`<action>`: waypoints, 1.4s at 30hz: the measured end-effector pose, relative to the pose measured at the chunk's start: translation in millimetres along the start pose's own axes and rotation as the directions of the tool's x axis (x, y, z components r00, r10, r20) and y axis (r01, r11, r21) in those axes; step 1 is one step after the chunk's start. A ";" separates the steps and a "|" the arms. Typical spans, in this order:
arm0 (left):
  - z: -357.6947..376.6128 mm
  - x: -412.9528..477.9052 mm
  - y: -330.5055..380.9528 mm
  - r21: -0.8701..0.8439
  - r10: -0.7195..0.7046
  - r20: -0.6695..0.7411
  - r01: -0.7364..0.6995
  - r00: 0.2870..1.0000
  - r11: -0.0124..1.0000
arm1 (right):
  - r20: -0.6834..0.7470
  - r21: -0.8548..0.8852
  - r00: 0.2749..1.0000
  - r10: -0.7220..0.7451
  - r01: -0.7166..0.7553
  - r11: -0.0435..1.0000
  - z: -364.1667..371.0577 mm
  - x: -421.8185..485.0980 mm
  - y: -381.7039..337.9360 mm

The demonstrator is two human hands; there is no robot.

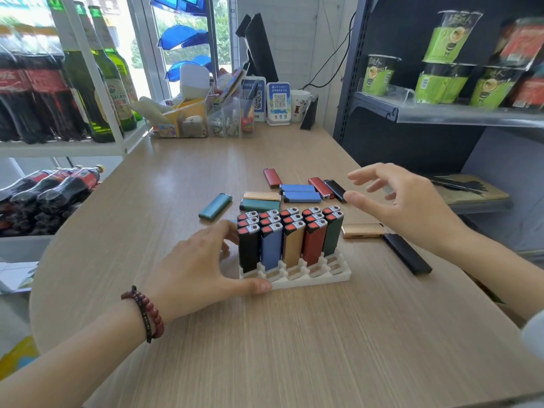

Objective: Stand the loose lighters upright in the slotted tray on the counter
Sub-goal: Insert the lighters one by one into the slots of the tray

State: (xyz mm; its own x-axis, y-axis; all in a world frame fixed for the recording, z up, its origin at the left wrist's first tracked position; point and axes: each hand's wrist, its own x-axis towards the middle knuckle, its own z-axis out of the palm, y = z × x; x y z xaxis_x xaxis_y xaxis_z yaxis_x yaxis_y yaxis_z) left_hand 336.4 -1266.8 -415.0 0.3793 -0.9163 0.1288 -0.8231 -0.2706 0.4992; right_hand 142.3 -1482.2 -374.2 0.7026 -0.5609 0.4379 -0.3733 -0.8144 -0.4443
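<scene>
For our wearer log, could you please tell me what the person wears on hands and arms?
The left hand and right hand show no gloves or rings. The left wrist carries a dark red round-bead bracelet beside a thin black lettered band. A pale sleeve shows on the right arm.

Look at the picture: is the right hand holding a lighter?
No, the right hand is open, its fingers spread and holding nothing.

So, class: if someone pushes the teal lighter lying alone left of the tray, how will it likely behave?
The teal lighter lies on a flat face, so it should slide rather than roll. Its boxy case looks rigid, probably not bending. Small, so likely light.
</scene>
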 end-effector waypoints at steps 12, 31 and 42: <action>-2.6 -2.7 -4.2 0.018 0.005 0.024 -0.006 1.000 1.000 | 0.244 -0.001 0.959 -0.146 0.151 0.989 34.9 67.3 -50.3; -1.2 -3.2 -10.4 0.099 0.014 -0.042 -0.009 0.999 0.995 | 0.546 -0.346 0.835 -0.065 0.296 0.890 107.1 115.1 -75.7; 1.6 0.4 -11.0 0.118 0.016 -0.013 -0.014 1.000 0.993 | 0.564 -0.351 0.824 0.061 0.172 0.920 111.4 119.3 -84.8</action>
State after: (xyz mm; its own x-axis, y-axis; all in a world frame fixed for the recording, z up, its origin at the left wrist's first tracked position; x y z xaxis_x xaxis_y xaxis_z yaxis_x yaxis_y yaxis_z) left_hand 345.0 -1264.7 -421.8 0.3719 -0.9164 0.1479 -0.8725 -0.2908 0.3926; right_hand 325.3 -1463.5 -371.4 0.8973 -0.4283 -0.1070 -0.4357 -0.8981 -0.0591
